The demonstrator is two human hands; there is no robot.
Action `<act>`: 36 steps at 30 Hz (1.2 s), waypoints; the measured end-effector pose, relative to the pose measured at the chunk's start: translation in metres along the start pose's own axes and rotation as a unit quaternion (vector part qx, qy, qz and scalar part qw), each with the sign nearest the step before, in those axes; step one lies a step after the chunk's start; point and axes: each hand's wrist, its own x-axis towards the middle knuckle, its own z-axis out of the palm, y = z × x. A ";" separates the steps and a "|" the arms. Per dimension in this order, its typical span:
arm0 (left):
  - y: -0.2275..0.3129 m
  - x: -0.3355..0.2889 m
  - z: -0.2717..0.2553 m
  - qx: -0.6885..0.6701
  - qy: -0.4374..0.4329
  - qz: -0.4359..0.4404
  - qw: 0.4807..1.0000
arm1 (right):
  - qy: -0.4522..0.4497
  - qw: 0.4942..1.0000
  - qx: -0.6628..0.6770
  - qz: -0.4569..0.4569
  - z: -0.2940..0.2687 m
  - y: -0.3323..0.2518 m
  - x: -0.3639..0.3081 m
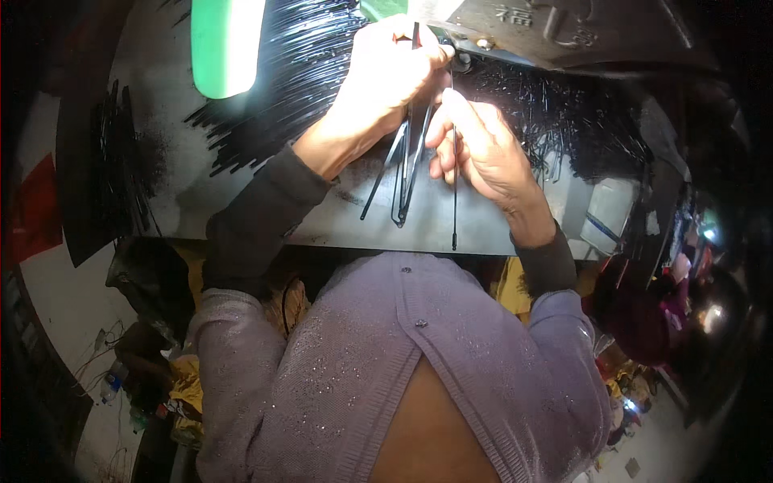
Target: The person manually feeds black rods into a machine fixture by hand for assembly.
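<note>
My left hand (378, 80) is closed around a few thin black strips (403, 181), whose lower ends hang toward the table's near edge. Close beside it on the right, my right hand (487, 149) has its fingers curled on a single slender black rod (456, 213). That rod hangs nearly upright in the view, with a small thicker tip at its lower end. Both hands are just below a grey metal machine (596, 36); bright glare washes out the left fingers. The exact kind of the strips cannot be told.
A large pile of similar black strips (282, 88) lies left of my hands on the pale table (322, 229). More dark pieces (564, 121) lie heaped at right. A green-and-white panel (227, 48) stands at upper left. A translucent whitish box (608, 211) sits near the right edge.
</note>
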 end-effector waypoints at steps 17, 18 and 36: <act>0.117 -0.080 -0.127 0.857 0.257 0.125 0.429 | 0.281 0.599 -0.635 -0.397 -0.065 -0.002 0.031; 0.114 -0.089 -0.107 0.816 0.224 0.117 0.520 | 0.281 0.594 -0.633 -0.410 -0.066 -0.002 0.032; 0.004 -0.114 -0.015 0.735 0.047 0.255 0.627 | 0.126 0.800 -0.470 -0.351 -0.004 0.015 -0.020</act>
